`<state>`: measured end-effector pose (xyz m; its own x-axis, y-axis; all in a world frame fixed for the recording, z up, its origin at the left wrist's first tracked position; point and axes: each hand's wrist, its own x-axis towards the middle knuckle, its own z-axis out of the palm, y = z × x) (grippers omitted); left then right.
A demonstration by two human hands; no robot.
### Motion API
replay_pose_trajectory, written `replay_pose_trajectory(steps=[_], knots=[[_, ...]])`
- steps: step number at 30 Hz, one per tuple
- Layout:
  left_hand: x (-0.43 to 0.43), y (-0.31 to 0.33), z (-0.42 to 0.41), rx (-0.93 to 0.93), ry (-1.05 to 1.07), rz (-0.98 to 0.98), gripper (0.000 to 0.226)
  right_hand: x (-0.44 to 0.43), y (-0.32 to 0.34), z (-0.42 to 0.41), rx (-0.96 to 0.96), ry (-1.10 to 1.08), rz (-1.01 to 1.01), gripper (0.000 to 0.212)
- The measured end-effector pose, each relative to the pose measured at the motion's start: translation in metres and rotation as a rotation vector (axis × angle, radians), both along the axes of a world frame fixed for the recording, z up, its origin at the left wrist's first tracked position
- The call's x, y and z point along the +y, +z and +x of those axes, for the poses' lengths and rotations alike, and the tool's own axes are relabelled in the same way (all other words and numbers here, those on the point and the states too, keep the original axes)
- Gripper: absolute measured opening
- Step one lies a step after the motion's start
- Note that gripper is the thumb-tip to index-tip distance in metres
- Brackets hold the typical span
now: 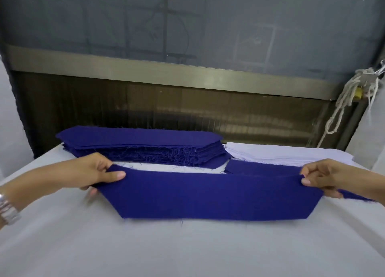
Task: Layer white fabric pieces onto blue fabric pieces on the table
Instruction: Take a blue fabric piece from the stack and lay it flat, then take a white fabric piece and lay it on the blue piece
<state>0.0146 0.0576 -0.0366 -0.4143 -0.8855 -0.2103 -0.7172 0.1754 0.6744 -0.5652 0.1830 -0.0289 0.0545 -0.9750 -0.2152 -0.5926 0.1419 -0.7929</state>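
Note:
A long dark blue fabric piece (210, 195) with slanted ends is stretched across the middle of the table. My left hand (98, 172) pinches its upper left corner and my right hand (325, 178) pinches its upper right corner. Its lower edge lies on the white table cover (187, 249). Behind it a thick stack of blue pieces (143, 147) with frayed edges sits at the back left. A stack of white fabric pieces (291, 154) lies at the back right. Another blue piece (258, 168) and a white strip (175, 169) show just behind the held piece.
A dark mesh panel with a metal rail (187, 72) rises behind the table's far edge. A knotted white cord (341, 110) hangs at the right. I wear a metal watch (8, 210) on my left wrist.

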Motion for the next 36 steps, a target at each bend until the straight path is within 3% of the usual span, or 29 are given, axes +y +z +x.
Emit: replay_pose_trajectory(steps=[5, 10, 21, 28, 32, 36], knots=[[0.014, -0.008, -0.004, -0.034, -0.044, 0.071, 0.041, 0.004, -0.020, -0.011, 0.098, 0.059, 0.144, 0.034], [0.022, -0.015, -0.009, -0.033, 0.004, 0.039, 0.040, 0.007, -0.021, -0.010, 0.156, 0.049, 0.165, 0.038], [0.024, -0.017, -0.010, -0.487, 0.124, -0.402, 0.056, 0.012, -0.011, 0.004, 0.258, 0.009, 0.191, 0.044], [0.022, -0.016, -0.007, -0.447, 0.165, -0.441, 0.056, 0.013, -0.009, 0.009, 0.334, -0.085, 0.186, 0.044], [0.027, -0.019, -0.016, -0.301, 0.164, -0.766, 0.036, 0.018, -0.002, 0.011, 0.418, -0.214, 0.193, 0.041], [0.041, -0.012, -0.043, -0.208, 0.099, -0.979, 0.025, 0.016, 0.003, 0.002, 0.375, -0.542, -0.009, 0.047]])
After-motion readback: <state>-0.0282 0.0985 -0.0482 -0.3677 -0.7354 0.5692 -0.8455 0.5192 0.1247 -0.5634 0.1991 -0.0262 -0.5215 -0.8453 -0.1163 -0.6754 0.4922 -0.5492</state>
